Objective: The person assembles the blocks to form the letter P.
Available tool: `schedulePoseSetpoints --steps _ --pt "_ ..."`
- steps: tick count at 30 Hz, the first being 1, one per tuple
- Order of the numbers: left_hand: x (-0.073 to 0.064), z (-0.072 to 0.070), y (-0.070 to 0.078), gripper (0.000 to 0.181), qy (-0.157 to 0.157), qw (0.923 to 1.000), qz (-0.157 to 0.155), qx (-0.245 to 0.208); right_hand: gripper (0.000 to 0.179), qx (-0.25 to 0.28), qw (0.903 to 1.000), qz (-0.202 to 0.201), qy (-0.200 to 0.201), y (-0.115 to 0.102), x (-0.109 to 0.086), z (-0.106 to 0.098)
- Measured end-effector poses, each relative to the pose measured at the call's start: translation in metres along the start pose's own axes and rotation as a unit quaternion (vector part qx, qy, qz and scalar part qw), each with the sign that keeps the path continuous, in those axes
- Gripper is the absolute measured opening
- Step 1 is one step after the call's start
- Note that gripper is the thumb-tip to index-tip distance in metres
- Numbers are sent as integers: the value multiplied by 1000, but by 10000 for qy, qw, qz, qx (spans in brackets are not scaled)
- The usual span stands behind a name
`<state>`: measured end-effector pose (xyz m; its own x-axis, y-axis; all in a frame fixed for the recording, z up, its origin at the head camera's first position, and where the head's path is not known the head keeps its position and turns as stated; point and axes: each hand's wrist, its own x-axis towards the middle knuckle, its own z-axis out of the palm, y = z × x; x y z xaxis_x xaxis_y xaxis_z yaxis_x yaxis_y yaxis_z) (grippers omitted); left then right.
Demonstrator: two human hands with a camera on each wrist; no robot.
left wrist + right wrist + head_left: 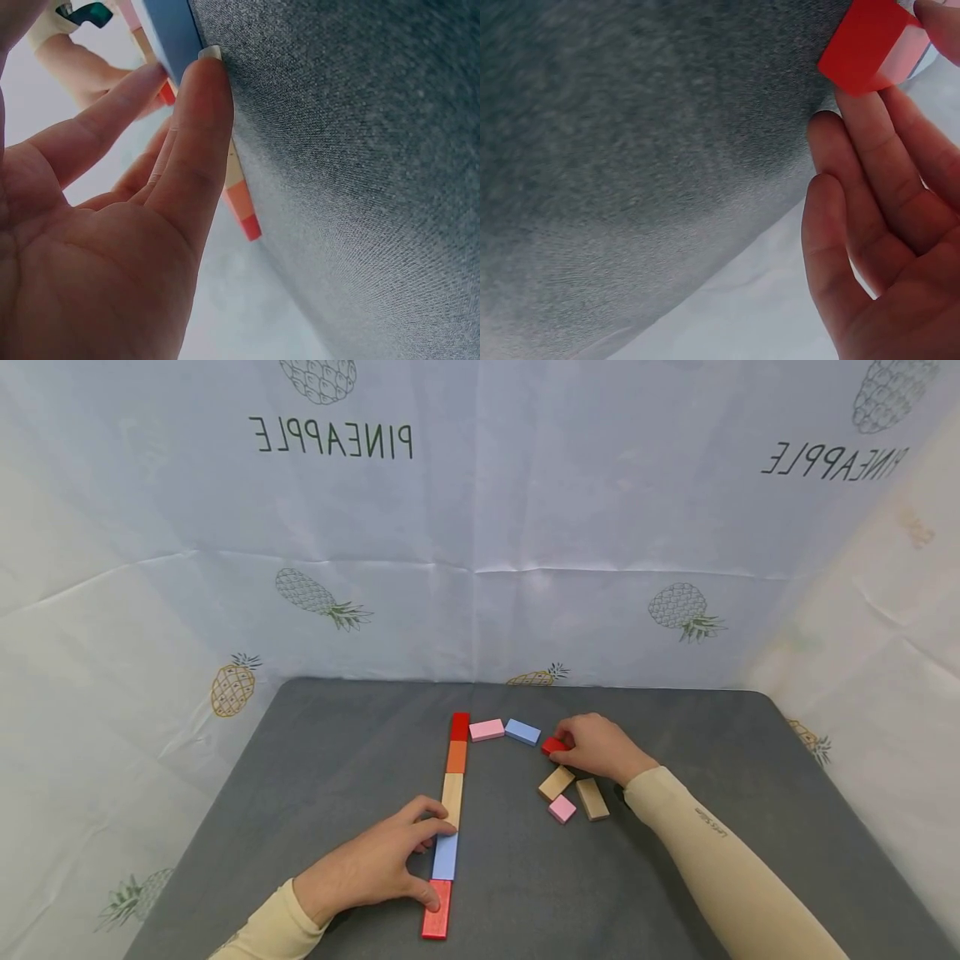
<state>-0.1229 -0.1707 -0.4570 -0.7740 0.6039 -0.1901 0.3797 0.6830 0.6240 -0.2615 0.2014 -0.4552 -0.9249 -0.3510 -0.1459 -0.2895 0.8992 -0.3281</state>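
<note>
My right hand (pixel 602 748) pinches a small red block (pixel 553 745) between thumb and fingers at the table's right side; the right wrist view shows the same red block (pixel 864 46) at the fingertips. My left hand (pixel 371 867) lies along a straight row of blocks. Its thumb rests on the near red block (pixel 437 925), while its fingers touch the row around the join of the blue block (pixel 445 862) and the long wooden block (pixel 452 792). Beyond these in the row come an orange block (pixel 456 757) and a far red block (pixel 461 727).
From the row's far end, a pink block (pixel 487 730) and a blue block (pixel 522 732) extend rightward toward my right hand. Two loose wooden blocks (pixel 592 799) and a small pink block (pixel 562 809) lie nearer. Pineapple-print cloth (pixel 562 627) hangs behind the dark table (pixel 337 735).
</note>
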Motion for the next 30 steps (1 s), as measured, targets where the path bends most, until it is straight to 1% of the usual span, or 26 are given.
schedulePoseSetpoints --steps 8,17,23,30 --pt "1 0 0 84 11 10000 -93 -16 31 -18 9999 123 -22 -3 0 -1" --pt "1 0 0 83 -25 10000 -48 16 29 -74 9998 202 -29 -4 2 0" --pt "1 0 0 83 -40 10000 -56 55 32 -58 9995 294 19 -5 4 1" --pt "1 0 -1 84 -10 10000 18 47 37 -92 9995 292 89 -7 6 2"
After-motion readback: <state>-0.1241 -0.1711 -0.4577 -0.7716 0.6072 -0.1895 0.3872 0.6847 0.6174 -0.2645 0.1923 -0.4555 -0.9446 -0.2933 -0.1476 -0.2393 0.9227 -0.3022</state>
